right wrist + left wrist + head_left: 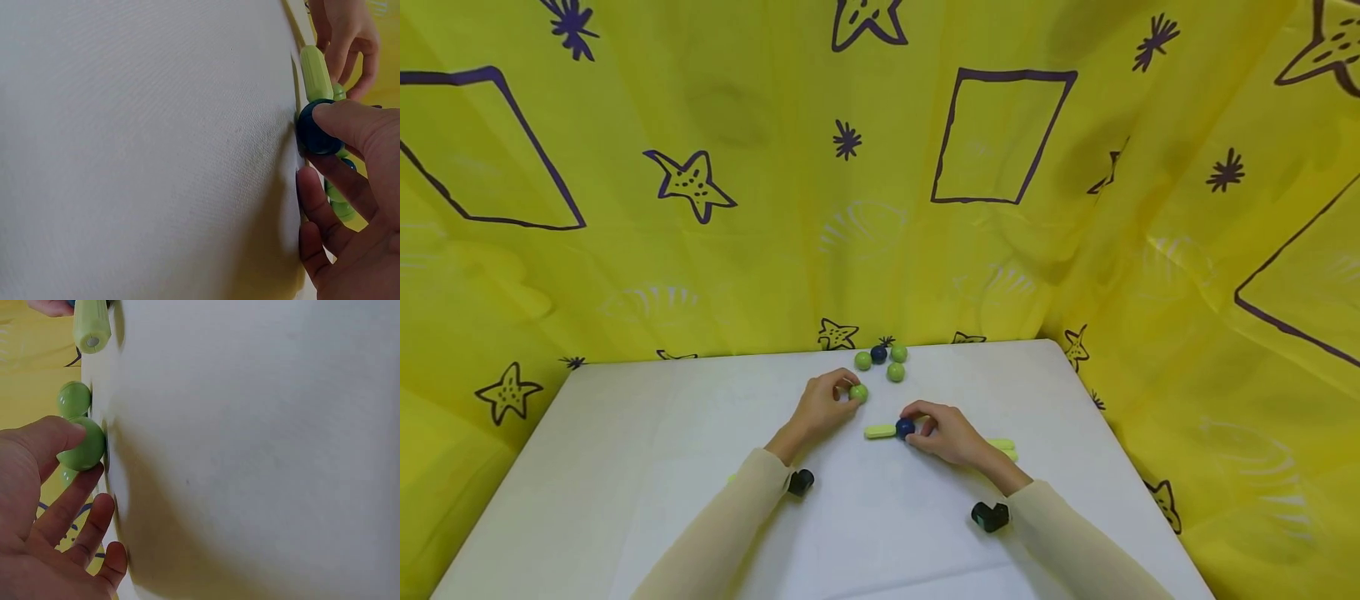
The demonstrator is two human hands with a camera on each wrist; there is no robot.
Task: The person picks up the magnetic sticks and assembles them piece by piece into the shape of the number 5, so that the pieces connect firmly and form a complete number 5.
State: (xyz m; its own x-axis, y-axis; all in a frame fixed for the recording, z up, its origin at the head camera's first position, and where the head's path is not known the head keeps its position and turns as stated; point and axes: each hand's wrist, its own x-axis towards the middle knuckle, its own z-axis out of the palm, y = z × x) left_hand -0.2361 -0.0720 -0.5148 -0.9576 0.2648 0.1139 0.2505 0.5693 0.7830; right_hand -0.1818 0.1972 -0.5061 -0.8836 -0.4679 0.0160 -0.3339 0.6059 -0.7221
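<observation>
My left hand (826, 406) pinches a shiny green ball (859, 393) between thumb and fingertips, low over the white table. In the left wrist view the thumb lies across the ball (84, 445), while the other fingers spread below it. To the right, my right hand (951, 433) grips a dark blue ball (905, 427) with thumb and fingers. A ribbed light green rod (880, 432) extends left from this ball, its near end against it. The right wrist view shows the thumb over the blue ball (319, 128) and the rod (315, 74) beyond it.
Behind the hands, three green balls (896, 372) and a dark blue ball (878, 354) lie near the back edge of the white table (625, 467). More light green rods (1002, 445) are partly hidden by the right forearm. A yellow patterned curtain (775, 275) hangs behind.
</observation>
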